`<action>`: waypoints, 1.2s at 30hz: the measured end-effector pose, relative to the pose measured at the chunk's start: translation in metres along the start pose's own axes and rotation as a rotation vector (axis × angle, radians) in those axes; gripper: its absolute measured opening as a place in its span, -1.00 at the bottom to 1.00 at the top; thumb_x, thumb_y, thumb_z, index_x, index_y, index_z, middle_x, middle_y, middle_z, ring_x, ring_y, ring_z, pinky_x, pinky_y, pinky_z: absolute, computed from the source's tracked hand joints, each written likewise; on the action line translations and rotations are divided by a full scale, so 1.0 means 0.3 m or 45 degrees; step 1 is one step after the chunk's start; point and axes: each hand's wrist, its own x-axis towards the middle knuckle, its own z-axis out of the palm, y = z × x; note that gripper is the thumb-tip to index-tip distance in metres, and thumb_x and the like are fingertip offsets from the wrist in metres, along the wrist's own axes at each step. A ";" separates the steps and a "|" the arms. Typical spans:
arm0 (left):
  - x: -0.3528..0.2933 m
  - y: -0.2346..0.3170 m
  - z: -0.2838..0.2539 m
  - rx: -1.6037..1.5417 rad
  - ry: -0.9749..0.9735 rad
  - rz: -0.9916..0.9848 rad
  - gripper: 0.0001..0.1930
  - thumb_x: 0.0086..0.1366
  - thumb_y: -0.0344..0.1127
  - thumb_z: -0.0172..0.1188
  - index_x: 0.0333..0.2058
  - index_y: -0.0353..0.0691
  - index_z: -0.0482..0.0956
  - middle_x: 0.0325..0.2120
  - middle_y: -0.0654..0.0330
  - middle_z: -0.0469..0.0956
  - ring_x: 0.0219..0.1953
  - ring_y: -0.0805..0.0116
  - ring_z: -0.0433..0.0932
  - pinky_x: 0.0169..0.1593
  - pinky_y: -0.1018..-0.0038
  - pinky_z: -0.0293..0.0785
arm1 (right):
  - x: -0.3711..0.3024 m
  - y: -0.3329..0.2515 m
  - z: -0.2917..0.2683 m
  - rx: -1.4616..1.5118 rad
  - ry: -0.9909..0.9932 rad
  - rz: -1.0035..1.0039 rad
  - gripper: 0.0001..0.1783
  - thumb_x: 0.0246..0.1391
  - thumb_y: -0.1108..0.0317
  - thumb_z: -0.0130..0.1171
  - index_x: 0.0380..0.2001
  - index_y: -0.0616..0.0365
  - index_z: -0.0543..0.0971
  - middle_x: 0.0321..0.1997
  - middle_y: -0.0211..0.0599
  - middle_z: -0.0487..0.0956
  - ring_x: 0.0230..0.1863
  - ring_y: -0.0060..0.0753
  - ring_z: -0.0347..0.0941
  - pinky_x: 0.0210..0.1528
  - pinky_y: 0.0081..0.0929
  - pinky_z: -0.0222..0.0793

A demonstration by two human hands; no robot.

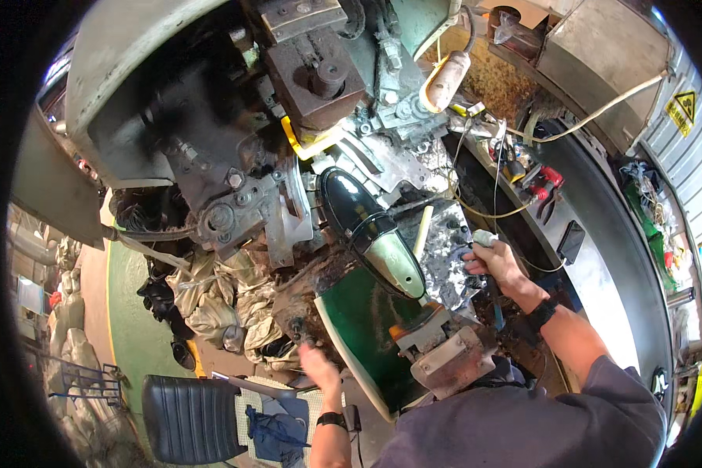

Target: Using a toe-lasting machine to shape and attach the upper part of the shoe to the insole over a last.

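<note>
In the machine's middle sits a shoe-shaped piece (351, 204), glossy black at the far end, its near part pale green with a dark edge. My right hand (501, 267) is right of it, fingers curled at a small whitish lump (484, 237) among dark knobs. The fingers partly hide what they grip. My left hand (320, 366) is in the air at the lower left, slightly blurred. Its fingers look stretched out, with nothing seen in them, just below a black knob (296, 326). Close under the piece's near end stands a worn metal block (444, 349) with an orange-brown pad.
A heavy dark press head (312, 82) overhangs the piece. Below lies a green tray (359, 312) with a pale rim. A cord-hung lamp (447, 80), red-handled pliers (550, 187) and a phone (571, 242) are right. A black chair (191, 417) and cloth sacks (210, 300) stand left.
</note>
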 end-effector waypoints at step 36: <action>0.010 1.446 0.128 0.459 -0.246 0.225 0.21 0.11 0.16 0.42 0.46 -0.32 -0.19 -0.16 -0.39 0.61 -0.11 -0.32 0.63 0.02 0.03 0.54 | -0.030 -0.102 0.114 -1.335 -0.112 -0.844 -0.68 0.17 0.08 0.20 -0.22 0.10 0.67 -0.43 0.11 0.66 -0.32 0.18 0.64 -0.15 0.00 0.56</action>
